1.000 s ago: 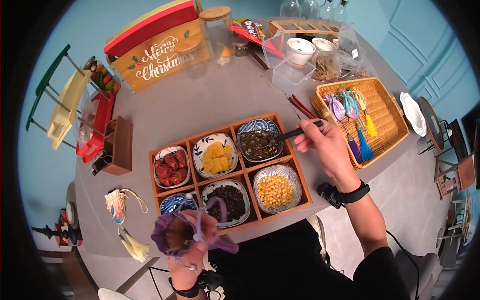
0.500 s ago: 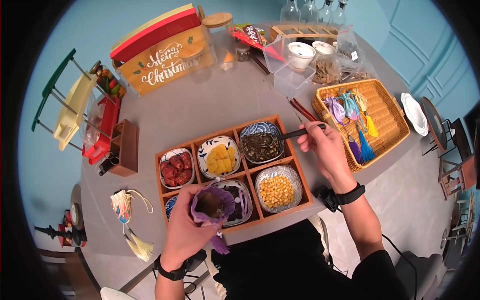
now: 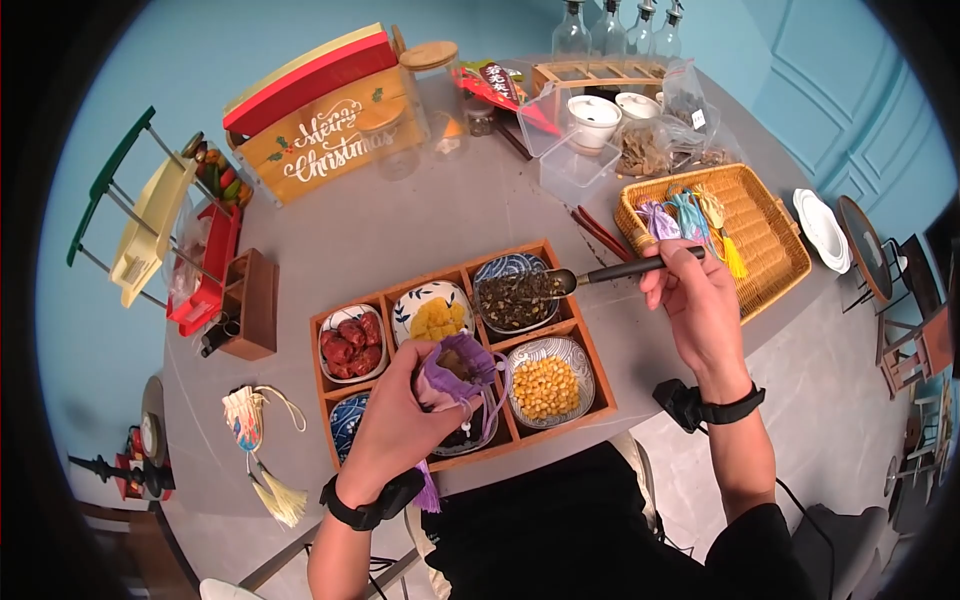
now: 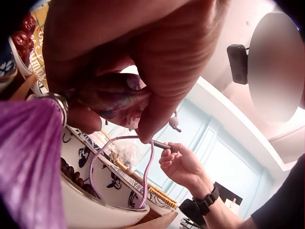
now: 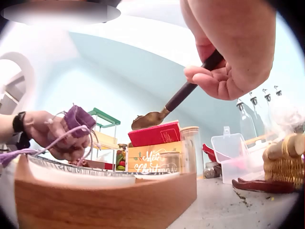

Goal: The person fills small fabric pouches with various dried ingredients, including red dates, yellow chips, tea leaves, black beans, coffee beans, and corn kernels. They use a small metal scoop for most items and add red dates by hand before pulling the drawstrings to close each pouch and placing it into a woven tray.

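Note:
In the head view my left hand (image 3: pixel 392 415) grips a purple drawstring pouch (image 3: pixel 455 368), its mouth facing up, over the front of a divided wooden tray (image 3: pixel 583 330). Its purple tassel (image 4: pixel 31 162) hangs below in the left wrist view. My right hand (image 3: pixel 702 315) holds a spoon (image 3: pixel 625 269) by its black handle. Dark dried bits fill the spoon's bowl (image 5: pixel 147 121), raised over a blue-patterned dish (image 3: pixel 515 264) of the same dark leaves. Yellow corn kernels (image 3: pixel 545 388) lie in the dish in front. The pouch and left hand partly cover a dish of dark pieces.
Red dried fruit (image 3: pixel 352 343) and yellow pieces (image 3: pixel 437 318) fill other dishes. At right a wicker basket (image 3: pixel 775 240) holds small tasselled pouches. A cream pouch (image 3: pixel 243 418) lies at left near a wooden box (image 3: pixel 252 305). Clear containers (image 3: pixel 578 175) and lidded jars stand behind.
My right hand has lifted the spoon out of the dark leaves and moved right, now with a load. The left hand has brought the pouch up and right, closer to the spoon.

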A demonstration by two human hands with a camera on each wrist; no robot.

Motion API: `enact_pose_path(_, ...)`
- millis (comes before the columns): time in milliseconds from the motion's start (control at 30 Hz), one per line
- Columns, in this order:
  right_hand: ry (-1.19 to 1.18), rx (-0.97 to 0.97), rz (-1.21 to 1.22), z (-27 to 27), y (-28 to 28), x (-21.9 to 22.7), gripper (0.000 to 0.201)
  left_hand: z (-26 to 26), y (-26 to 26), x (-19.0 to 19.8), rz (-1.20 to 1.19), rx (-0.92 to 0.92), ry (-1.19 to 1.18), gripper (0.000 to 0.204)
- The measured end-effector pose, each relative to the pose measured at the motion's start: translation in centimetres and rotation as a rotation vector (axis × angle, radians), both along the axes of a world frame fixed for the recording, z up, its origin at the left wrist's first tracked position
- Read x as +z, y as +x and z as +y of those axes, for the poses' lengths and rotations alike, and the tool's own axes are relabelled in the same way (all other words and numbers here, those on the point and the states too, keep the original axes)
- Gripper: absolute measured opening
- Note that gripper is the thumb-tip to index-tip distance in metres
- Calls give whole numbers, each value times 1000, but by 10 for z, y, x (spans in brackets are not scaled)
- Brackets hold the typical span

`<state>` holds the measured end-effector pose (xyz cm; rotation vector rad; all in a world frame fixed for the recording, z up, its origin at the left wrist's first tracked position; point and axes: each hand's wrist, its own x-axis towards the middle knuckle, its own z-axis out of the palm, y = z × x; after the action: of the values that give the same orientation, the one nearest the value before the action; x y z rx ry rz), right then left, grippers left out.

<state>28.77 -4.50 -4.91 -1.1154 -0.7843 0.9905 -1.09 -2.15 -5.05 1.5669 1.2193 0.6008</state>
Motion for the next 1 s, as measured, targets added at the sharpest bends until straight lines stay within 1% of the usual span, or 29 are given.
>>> enact_pose_path(67, 16, 22, -27, -7, -5, 10, 22, 0, 0, 4, 39, -7, 7, 47)
enact_pose_path(100, 18, 63, -24, -10, -9, 14, 21, 0, 0, 5, 39, -8, 6, 47)
enact_pose_path(133, 20, 105, -21, -13, -13, 18, 21, 0, 0, 7, 63, -10, -34, 47)
enact_pose_path(167, 21, 105, -23, -15, -18, 20, 21, 0, 0, 8, 87, -11, -74, 47)
enact_pose_path(200, 4, 131, -38, -17, -24, 23, 21, 0, 0, 5, 84, -8, -72, 47)
enact_pose_path(267, -13, 204, -89, -17, -33, 25, 19, 0, 0, -4, -2, -41, 76, 49)
enact_pose_path(300, -11, 209, -92, -16, -40, 27, 19, 0, -1, -3, -5, -37, 78, 49)
enact_pose_path(367, -51, 314, -177, -14, -52, 31, 19, -2, -1, -2, -52, -75, 9, 49)
enact_pose_path(433, -78, 348, -169, -13, -55, 34, 17, -3, 0, -2, -69, -73, 1, 50)
enact_pose_path(500, 208, 553, -567, -10, -72, 44, 16, -3, 1, -3, -80, -67, -9, 50)
enact_pose_path(533, 345, 674, -759, -7, -67, 49, 22, -3, 1, -3, -81, -70, 15, 51)
enact_pose_path(633, 396, 739, -767, -12, -64, 54, 27, -3, -2, -2, -82, -69, 34, 52)
enact_pose_path(700, 407, 727, -803, -12, -56, 50, 27, -4, -2, 4, -55, -48, -29, 53)
enact_pose_path(767, 357, 656, -759, -16, -46, 50, 26, -2, -4, 1, -57, -51, -25, 53)
enact_pose_path(800, 315, 630, -651, -19, -41, 47, 22, -2, -5, 0, -57, -53, -22, 53)
enact_pose_path(833, 313, 632, -653, -22, -38, 44, 22, -2, -5, -1, -60, -51, -23, 53)
enact_pose_path(900, 297, 410, -377, -26, -31, 38, 18, -4, -7, -1, -56, -33, -17, 54)
enact_pose_path(933, 341, 345, -378, -23, -21, 30, 20, -6, -9, 1, -60, -32, -20, 54)
enact_pose_path(967, 326, 291, -310, -20, -16, 28, 20, -8, -11, 5, -49, 13, -50, 52)
enact_pose_path(1000, 258, 235, -320, -14, -13, 27, 21, -10, -14, 7, -35, 55, -82, 51)
